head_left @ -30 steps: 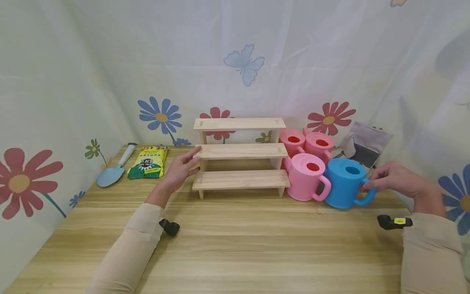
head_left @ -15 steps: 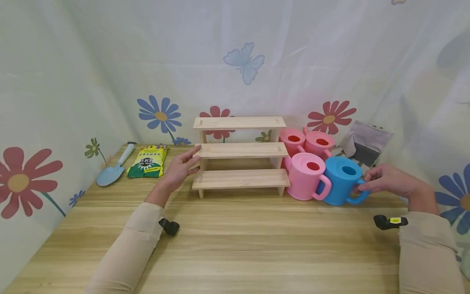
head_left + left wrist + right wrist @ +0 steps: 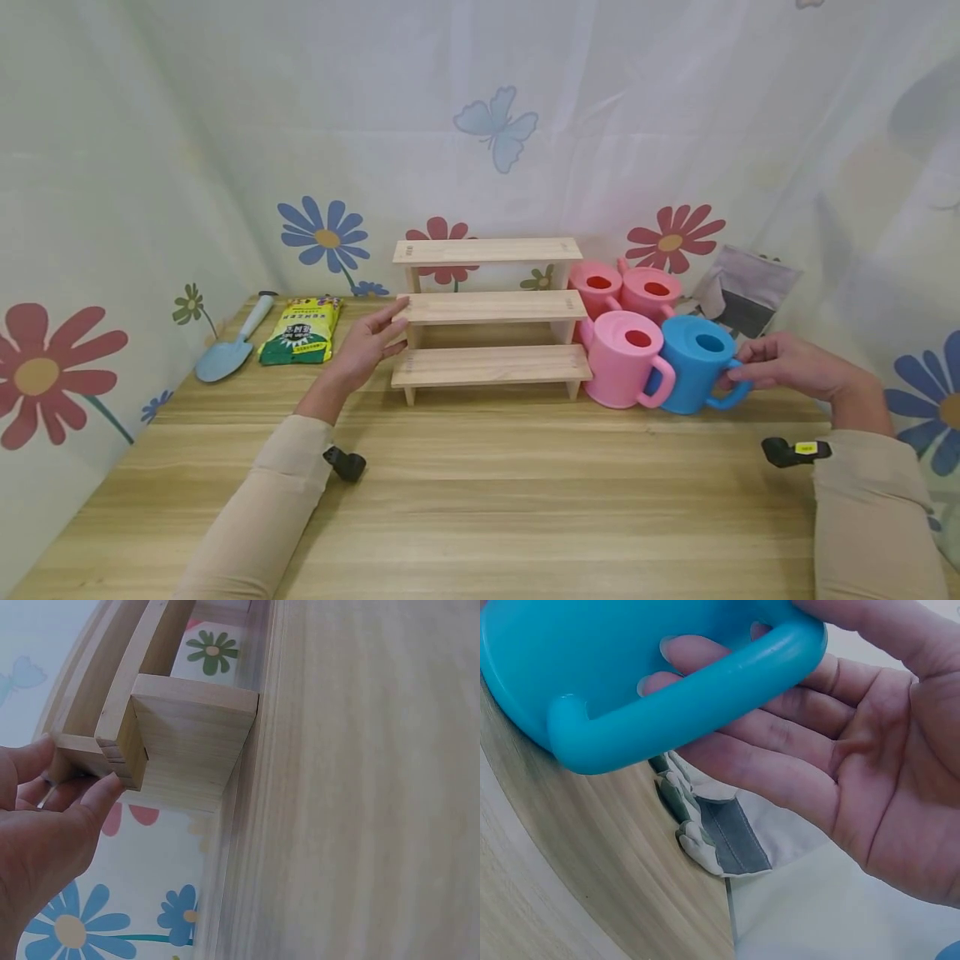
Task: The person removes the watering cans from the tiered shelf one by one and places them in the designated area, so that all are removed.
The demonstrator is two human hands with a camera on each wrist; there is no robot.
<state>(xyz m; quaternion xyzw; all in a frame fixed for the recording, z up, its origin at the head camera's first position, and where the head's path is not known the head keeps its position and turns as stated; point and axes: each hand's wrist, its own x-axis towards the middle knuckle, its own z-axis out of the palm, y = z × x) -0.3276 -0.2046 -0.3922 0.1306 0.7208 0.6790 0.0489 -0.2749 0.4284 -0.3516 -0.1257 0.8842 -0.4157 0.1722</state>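
My left hand [image 3: 362,350] grips the left end of the three-step wooden shelf [image 3: 491,308] at its middle step. In the left wrist view its thumb and fingers [image 3: 105,796] sit on either side of the step's end [image 3: 120,742]. On the right, my right hand [image 3: 791,367] holds the handle of a blue watering can [image 3: 693,367], its fingers [image 3: 772,739] passing through the loop. The can stands upright, touching or very near the front pink watering can [image 3: 624,358]. Two more pink cans [image 3: 651,292] stand behind, against the shelf's right side.
A light blue trowel [image 3: 228,354] and a yellow and green packet [image 3: 302,331] lie at the back left of the wooden table [image 3: 480,500]. Grey and white fabric gloves [image 3: 705,825] lie behind the blue can. A flower-printed curtain [image 3: 337,108] encloses the back and sides.
My right hand has shifted the blue watering can left and slightly back, closer to the front pink can. The left hand stays at the shelf.
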